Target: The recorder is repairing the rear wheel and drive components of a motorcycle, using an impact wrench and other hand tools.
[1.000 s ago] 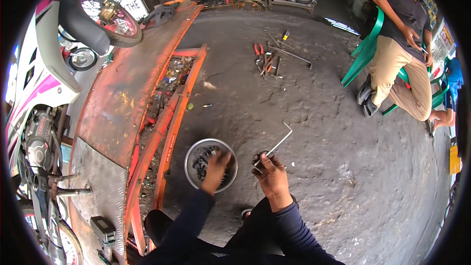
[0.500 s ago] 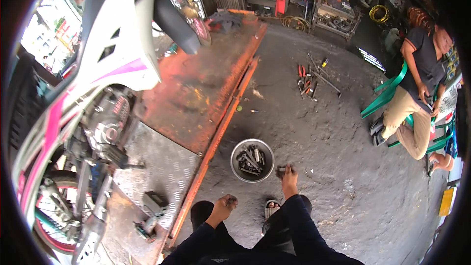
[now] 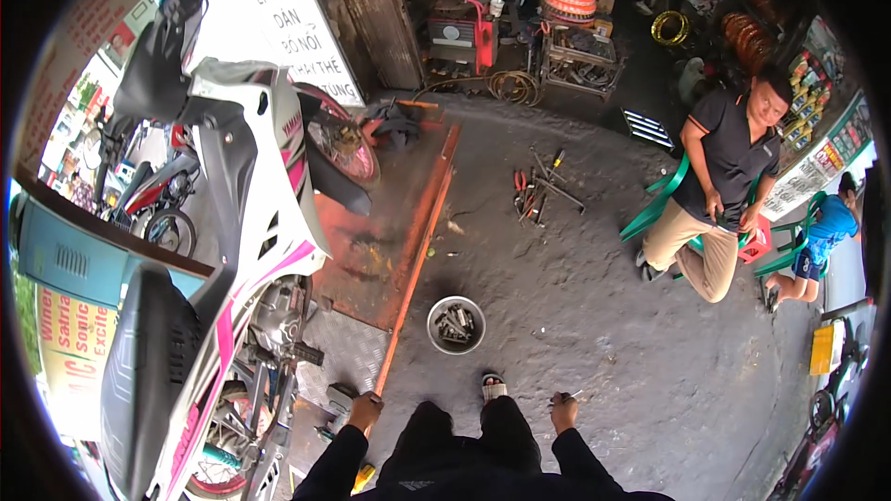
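My right hand (image 3: 563,414) is closed over the floor near my right leg, with a small thin metal piece (image 3: 577,394) sticking out of its fingers. Beside the edge of the low orange-red platform (image 3: 367,274), my left hand (image 3: 366,412) hangs with curled fingers; what it holds, if anything, is hidden. Ahead of my feet stands a round metal bowl (image 3: 482,329) on the floor, apart from both hands. Loose metal tools or parts (image 3: 455,323) lie heaped in it. A dark grey block-shaped thing (image 3: 341,397) is close by my left hand.
A white and pink motorcycle (image 3: 302,162) stands on the platform at left. Red-handled pliers (image 3: 520,182), a yellow-handled screwdriver (image 3: 559,159) and several tools lie on the floor ahead. At right a person (image 3: 729,158) sits on a green chair (image 3: 655,201); another person (image 3: 829,232) sits behind.
My view has risen and shifted, so the bowl looks smaller and more of the motorcycle shows. Both hands have moved back from the bowl and farther apart. The seated person's head has turned.
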Demonstrator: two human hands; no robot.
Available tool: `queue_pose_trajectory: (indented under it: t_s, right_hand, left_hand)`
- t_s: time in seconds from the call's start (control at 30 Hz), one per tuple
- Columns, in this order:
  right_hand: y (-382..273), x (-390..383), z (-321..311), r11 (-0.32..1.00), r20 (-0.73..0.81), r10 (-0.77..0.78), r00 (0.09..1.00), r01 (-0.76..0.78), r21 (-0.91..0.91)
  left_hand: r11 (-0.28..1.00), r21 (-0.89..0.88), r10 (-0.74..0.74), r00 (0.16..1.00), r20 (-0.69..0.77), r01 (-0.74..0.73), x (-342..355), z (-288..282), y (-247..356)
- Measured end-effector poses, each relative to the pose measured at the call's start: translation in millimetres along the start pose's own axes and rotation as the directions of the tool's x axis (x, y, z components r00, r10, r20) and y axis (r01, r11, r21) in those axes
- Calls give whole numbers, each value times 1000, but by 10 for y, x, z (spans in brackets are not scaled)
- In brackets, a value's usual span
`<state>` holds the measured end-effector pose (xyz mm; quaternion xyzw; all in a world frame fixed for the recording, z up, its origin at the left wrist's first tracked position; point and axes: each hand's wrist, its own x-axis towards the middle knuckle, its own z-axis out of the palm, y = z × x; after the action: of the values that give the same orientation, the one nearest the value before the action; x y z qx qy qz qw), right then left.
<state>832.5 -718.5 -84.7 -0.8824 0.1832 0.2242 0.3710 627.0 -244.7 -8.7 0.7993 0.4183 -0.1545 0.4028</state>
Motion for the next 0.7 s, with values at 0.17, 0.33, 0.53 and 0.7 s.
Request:
queue_pose_trajectory:
  t_s: [0.17, 0.33, 0.53, 0.7]
  right_hand:
    - [-44, 68, -388, 962, 94, 270, 958, -264, -65]
    - [-784, 104, -497, 990, -23, 64, 998, -66, -128]
    - [-2280, 358, -663, 903, -48, -88, 995, 100, 418]
    - [-3253, 956, -762, 809, 60, -168, 984, 103, 578]
  left_hand:
    - [966, -157, -191, 977, 97, 205, -109, -414, 266]
    - [995, -100, -14, 989, 149, 29, 349, -531, 183]
    - [949, -123, -260, 940, 219, 291, 1102, -695, 563]
    - [963, -95, -229, 953, 198, 252, 1878, -769, 1201]
